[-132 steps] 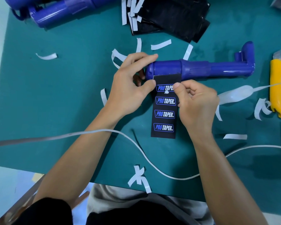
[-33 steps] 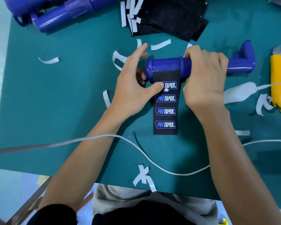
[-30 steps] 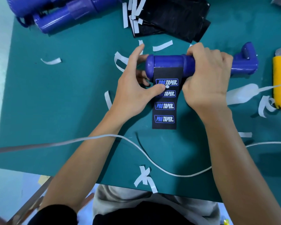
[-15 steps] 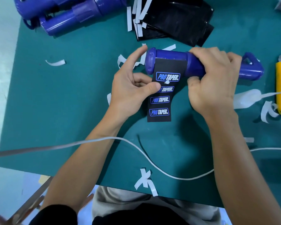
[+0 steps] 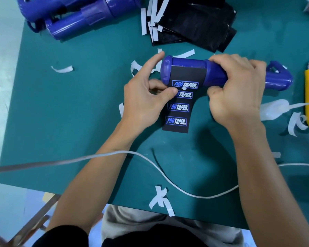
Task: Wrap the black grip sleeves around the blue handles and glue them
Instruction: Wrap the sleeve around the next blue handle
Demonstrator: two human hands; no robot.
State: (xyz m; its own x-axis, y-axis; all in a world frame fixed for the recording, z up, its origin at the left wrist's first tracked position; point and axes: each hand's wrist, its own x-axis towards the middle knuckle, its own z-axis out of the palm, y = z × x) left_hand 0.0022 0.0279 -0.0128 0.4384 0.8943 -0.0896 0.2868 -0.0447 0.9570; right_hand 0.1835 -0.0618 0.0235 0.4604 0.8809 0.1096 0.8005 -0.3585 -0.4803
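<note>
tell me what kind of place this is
Probably a small assembly workbench: a teal cutting mat strewn with white backing strips, a stack of black grip sleeves, spare blue plastic handles.

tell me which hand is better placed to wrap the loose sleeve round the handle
Likely the left hand: its thumb sits on the black sleeve; the right hand grips the blue handle.

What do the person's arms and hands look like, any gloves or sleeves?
No gloves: the left hand and right hand are bare, with no rings or watch showing. Both forearms are bare too. A black shirt sleeve ends near the left elbow; no sleeve shows on the right arm.
</note>
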